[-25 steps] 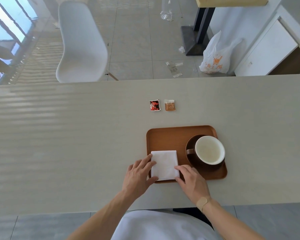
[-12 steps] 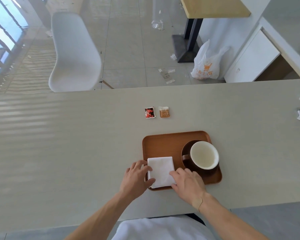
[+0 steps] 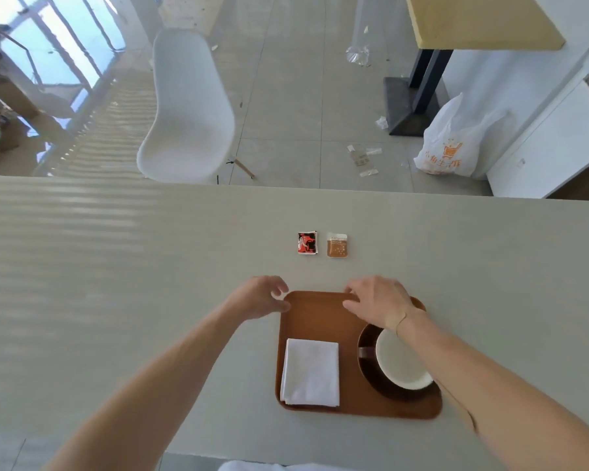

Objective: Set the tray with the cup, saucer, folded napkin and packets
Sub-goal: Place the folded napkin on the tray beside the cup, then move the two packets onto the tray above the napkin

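Observation:
A brown tray (image 3: 317, 317) lies on the pale table near me. On its left half rests a folded white napkin (image 3: 310, 371). On its right half a white-lined cup (image 3: 400, 362) stands on a dark saucer (image 3: 366, 363), partly hidden by my right forearm. Two packets lie on the table beyond the tray: a red and black one (image 3: 307, 242) and a tan one (image 3: 337, 245). My left hand (image 3: 261, 297) hovers at the tray's far left corner, fingers loosely curled, holding nothing. Above the tray's far edge, my right hand (image 3: 378, 300) is empty too.
The table's far edge (image 3: 286, 186) runs across the view, with a white chair (image 3: 187, 110) behind it. On the floor farther back are a white plastic bag (image 3: 453, 147), a dark table base (image 3: 405, 110) and scattered litter.
Both hands have let go of the napkin and moved forward to the tray's far edge. The napkin now lies flat on the tray. The camera has shifted closer.

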